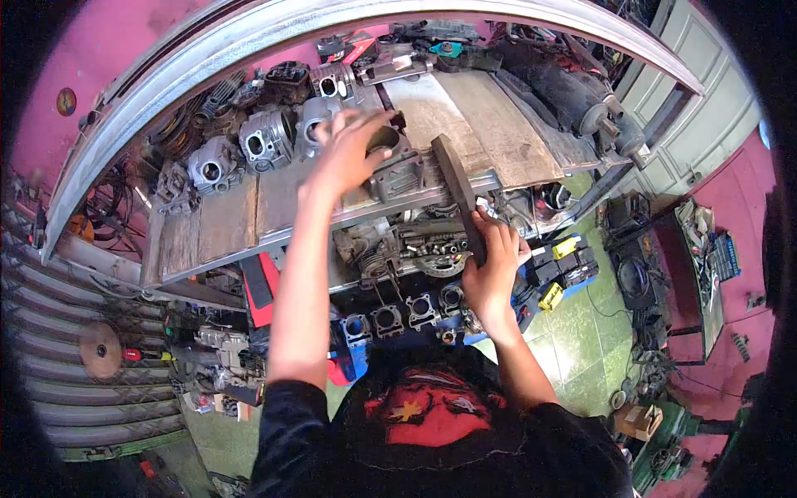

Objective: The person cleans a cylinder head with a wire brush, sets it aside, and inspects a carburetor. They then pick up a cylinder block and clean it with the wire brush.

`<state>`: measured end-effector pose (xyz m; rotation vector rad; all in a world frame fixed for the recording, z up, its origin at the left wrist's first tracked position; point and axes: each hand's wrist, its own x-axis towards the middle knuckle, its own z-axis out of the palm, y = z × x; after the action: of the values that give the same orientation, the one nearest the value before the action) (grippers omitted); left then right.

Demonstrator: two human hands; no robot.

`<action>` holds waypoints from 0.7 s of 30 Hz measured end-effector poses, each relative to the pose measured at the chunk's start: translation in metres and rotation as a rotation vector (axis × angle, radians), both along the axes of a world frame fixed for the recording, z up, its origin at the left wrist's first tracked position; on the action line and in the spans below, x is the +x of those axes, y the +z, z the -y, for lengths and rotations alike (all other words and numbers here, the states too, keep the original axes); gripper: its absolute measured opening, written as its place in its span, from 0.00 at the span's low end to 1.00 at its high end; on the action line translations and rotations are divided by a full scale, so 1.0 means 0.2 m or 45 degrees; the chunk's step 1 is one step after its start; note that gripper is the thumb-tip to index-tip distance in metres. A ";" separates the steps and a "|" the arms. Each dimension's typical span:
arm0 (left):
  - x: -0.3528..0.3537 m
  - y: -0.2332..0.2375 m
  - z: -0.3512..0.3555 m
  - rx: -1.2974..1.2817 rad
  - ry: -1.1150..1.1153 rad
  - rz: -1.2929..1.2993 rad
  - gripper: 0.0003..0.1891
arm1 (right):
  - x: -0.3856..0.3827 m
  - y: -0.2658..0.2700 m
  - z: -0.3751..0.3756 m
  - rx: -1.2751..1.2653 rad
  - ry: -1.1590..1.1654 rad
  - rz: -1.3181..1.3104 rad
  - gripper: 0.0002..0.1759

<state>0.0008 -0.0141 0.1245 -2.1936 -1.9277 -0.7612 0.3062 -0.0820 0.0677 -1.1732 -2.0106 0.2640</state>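
Note:
My left hand [347,156] reaches over the wooden bench, slightly blurred, with its fingers spread apart. Its thumb overlaps the open bore of a grey engine cylinder [397,176] standing near the bench's front edge. In my right hand [493,270] is a long, dark, flat bar [453,176], gripped by its lower end. The bar slants up and to the left, its far end over the boards just right of the cylinder. More grey engine cylinders, one of them [267,141] with a round port, stand in a row left of my left hand.
The plank bench [506,124] has a metal front edge. A dark muffler [573,100] lies at its right end. Below, several cylinder blocks [388,319] line a blue surface, with yellow-and-black boxes [564,247] to the right. A metal frame beam [398,10] arches above.

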 end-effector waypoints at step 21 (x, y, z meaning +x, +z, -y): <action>0.06 -0.19 0.07 0.327 0.679 -0.244 0.27 | -0.13 0.20 -0.11 0.234 0.229 -0.059 0.41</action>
<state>0.0136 -0.0290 0.0858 -1.4486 -2.0403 -0.6330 0.2801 -0.0598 0.1079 -0.8667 -2.0542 0.1892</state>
